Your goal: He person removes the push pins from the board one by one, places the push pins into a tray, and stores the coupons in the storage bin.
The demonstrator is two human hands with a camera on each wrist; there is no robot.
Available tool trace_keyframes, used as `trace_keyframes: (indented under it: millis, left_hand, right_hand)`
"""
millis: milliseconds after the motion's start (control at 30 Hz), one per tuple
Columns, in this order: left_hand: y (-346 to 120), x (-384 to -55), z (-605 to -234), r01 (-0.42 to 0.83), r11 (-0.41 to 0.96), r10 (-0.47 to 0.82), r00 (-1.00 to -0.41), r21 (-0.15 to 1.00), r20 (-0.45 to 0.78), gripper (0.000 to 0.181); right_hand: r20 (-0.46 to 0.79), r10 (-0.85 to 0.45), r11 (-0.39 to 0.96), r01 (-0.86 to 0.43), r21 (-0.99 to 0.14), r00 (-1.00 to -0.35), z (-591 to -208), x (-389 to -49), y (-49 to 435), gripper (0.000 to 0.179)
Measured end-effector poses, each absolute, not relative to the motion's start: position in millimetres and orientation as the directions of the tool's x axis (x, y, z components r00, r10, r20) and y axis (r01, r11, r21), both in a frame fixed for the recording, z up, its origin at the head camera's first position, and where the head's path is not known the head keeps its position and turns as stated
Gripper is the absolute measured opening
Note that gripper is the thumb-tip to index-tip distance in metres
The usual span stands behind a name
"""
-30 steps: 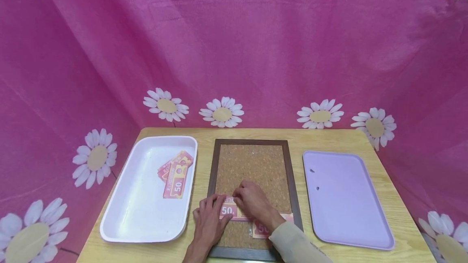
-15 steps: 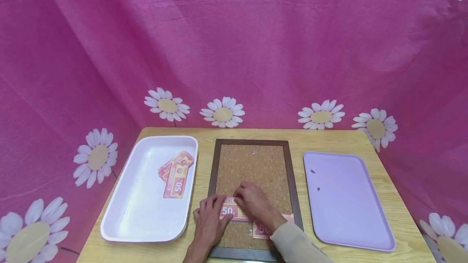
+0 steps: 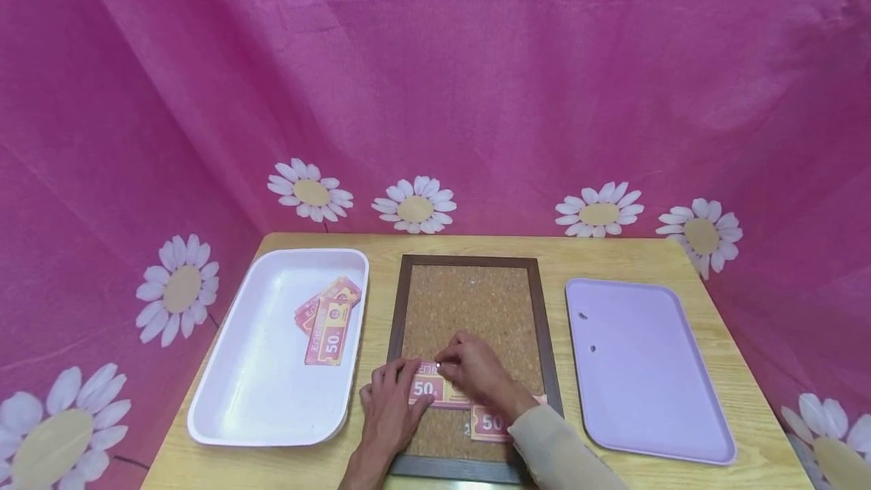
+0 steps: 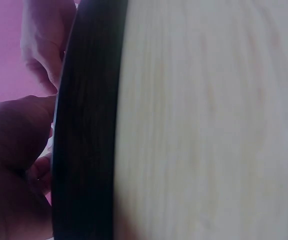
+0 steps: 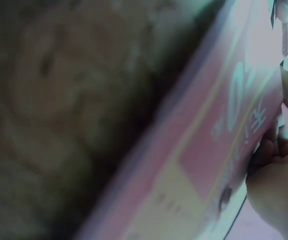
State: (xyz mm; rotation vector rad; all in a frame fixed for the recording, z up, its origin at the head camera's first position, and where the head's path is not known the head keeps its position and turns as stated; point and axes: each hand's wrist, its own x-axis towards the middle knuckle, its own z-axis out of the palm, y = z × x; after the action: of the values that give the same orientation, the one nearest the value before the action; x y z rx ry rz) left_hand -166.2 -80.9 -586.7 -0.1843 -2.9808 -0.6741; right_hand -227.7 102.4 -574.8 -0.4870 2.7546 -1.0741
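Left hand (image 3: 391, 405) spread, right hand (image 3: 481, 373) curled, one upper coupon (image 3: 426, 390) between them

Closest to me, a sleeve (image 3: 554, 448) reaches in over the table's (image 3: 382, 286) near side, crossing the dark frame (image 3: 469, 467) of a cork board (image 3: 469, 305). That arm partly covers a lower coupon (image 3: 491, 422) near the board's near right corner, hiding its right end.

Just beyond lies the upper coupon, flat on the cork, its long axis running left to right, roughly in line with the table's far edge. Neither hand is clearly nearer; both are at it. The left hand rests on its left end, fingers extended and thumb apart, laid over it with nothing gathered in. The right hand's grip has fingertips drawn together at the far edge, so the coupon lies to the near side of those tips. A small pale dot (image 3: 438, 365) shows there; whether they pinch it, I can't tell. To my eye, everything turns on that: the left end held down, the right fingertips at the far edge.

Along the table's left edge sits a white tray (image 3: 272, 369) with more coupons (image 3: 328, 333) fanned near its right wall. Toward the right edge lies a purple tray (image 3: 646, 376). Behind the far edge hangs a pink curtain (image 3: 476, 97) printed with daisies.
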Motion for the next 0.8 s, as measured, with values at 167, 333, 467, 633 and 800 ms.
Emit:
trace_keyframes:
  millis: [167,333,467,633,800]
  left_hand:
    - [-82,-166,-587,0.139,0.897,0.103,-0.989,0.419,0.107,0.057]
    - [-82,-165,-587,0.153,0.894,0.108,-0.986,0.421,0.130,0.058]
    - [-82,-165,-586,0.134,0.898,0.099,-0.989,0.418,0.106,0.058]
    - [-80,-167,-586,0.099,0.905,0.087,-0.995,0.413,0.048,0.059]
    - [-80,-167,-587,0.100,0.904,0.086,-0.995,0.416,0.054,0.060]
  right_hand:
    - [-0.019,-0.366,0.665,-0.247,-0.705,-0.930,-578,-231,105,0.017]
    - [-0.012,-0.386,0.679,-0.275,-0.681,-0.922,-580,-234,108,0.018]
    - [-0.021,-0.400,0.672,-0.278,-0.686,-0.916,-581,-235,109,0.018]
    - [-0.040,-0.392,0.675,-0.257,-0.692,-0.919,-582,-237,110,0.017]
    - [-0.018,-0.385,0.682,-0.272,-0.680,-0.923,-583,-238,110,0.016]
